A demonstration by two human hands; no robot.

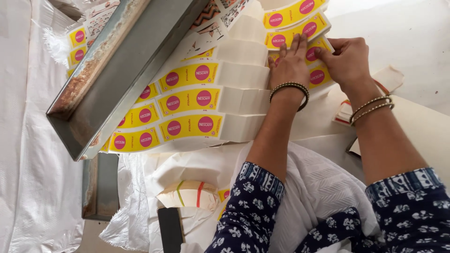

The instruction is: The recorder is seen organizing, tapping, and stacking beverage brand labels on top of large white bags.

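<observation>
Flat yellow carton blanks (190, 100) with pink round marks and white flaps lie fanned out in overlapping rows across the work surface. My left hand (289, 63) rests flat, fingers together, on the blanks near the top of the fan. My right hand (346, 58) sits just beside it, fingertips pinching the edge of a yellow blank (318, 75). Both wrists wear thin bangles, and both sleeves are dark blue with a white floral print.
A rusty metal angle bar (117, 70) lies diagonally over the left part of the fan. A banded bundle of white blanks (187, 193) sits in white plastic wrap near my lap. White cloth (318, 187) covers my knees. More loose blanks (347, 112) lie at right.
</observation>
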